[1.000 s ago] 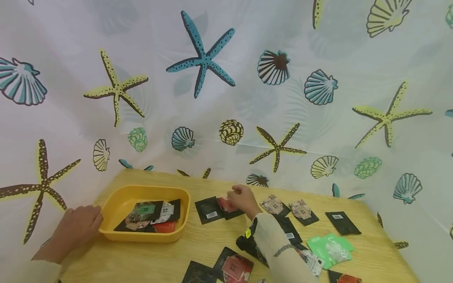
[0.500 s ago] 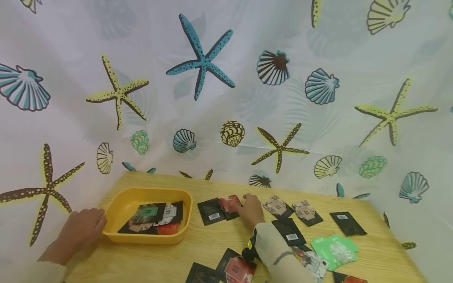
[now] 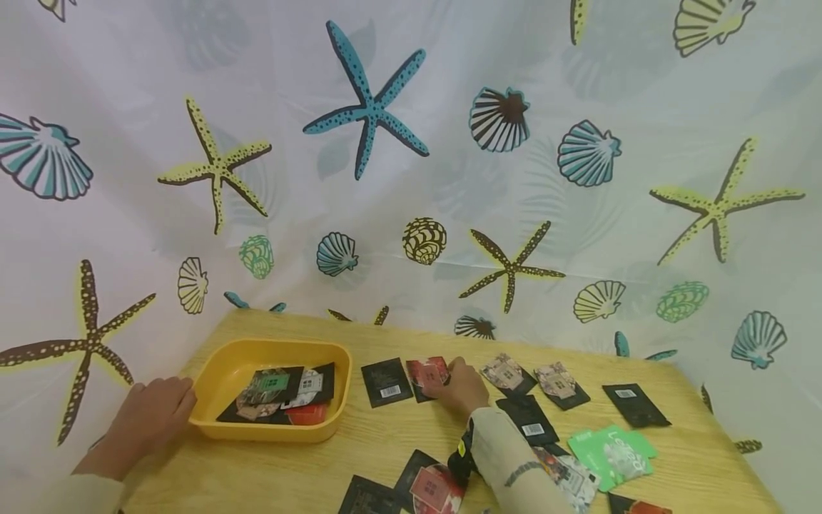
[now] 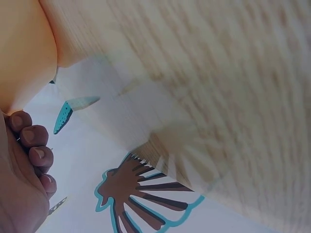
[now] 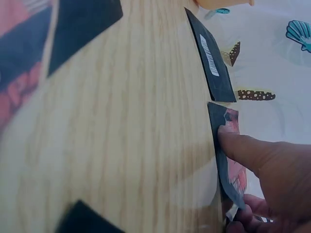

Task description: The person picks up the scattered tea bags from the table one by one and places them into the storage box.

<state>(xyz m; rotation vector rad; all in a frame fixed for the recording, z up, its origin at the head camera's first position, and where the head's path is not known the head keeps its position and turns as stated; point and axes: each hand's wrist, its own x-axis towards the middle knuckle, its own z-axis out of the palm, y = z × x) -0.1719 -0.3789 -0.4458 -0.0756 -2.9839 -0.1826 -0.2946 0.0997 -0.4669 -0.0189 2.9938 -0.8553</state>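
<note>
In the head view my left hand (image 3: pixel 153 415) grips the left end of a yellow plastic tub (image 3: pixel 272 431). The left wrist view shows its fingers (image 4: pixel 35 136) curled beside the tub's wall (image 4: pixel 24 48). Several flat packets lie inside, a green-labelled one (image 3: pixel 275 383) on top. My right hand (image 3: pixel 464 389) pinches a black and red packet (image 3: pixel 425 370) at its right side. In the right wrist view the thumb (image 5: pixel 243 145) lies on the printed face, with fingers under the near edge. A black packet with a barcode (image 3: pixel 385 382) lies just left of it.
Two floral packets (image 3: pixel 510 373) and several black ones (image 3: pixel 636 405) are spread on the wooden table (image 3: pixel 270 475). A green packet (image 3: pixel 613 455) lies at right. Near the front sits another red-labelled packet (image 3: pixel 432 485). A seashell-patterned curtain (image 3: pixel 398 193) encloses the back and sides.
My right hand has shifted right with the black and red packet, which overlapped the barcoded packet before and now lies apart from it. My left hand stays at the tub.
</note>
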